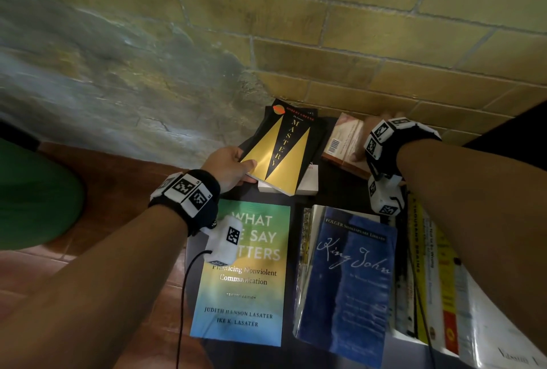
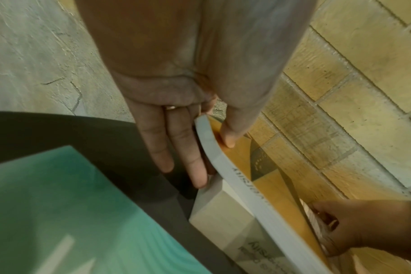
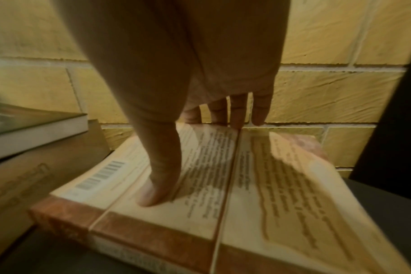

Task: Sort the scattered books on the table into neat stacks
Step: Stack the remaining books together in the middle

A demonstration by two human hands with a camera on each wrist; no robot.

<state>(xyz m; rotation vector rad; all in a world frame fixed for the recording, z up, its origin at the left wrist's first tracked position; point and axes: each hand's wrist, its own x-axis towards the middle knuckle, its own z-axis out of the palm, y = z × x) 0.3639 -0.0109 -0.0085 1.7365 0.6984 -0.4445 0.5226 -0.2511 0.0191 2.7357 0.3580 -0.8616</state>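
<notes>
A black and gold book titled Mastery (image 1: 284, 149) lies at the back of the dark table (image 1: 340, 191), resting on a white book (image 1: 309, 182). My left hand (image 1: 233, 167) pinches its near left corner, thumb on the cover and fingers beneath. The left wrist view shows that corner of the Mastery book (image 2: 225, 163) bent up off the white book (image 2: 223, 222). To the right, a cream and brown book (image 1: 343, 137) lies face down by the wall. My right hand (image 1: 373, 137) holds this cream book (image 3: 282, 194), thumb pressed on the cover and fingers hooked over the far edge.
A green-blue book, What We Say Matters (image 1: 245, 274), lies at the front. A blue King John book (image 1: 349, 282) tops a pile beside it. Yellow and white books (image 1: 438, 294) sit under my right forearm. A brick wall (image 1: 384, 43) stands directly behind the table. A green object (image 1: 35, 191) is at the left.
</notes>
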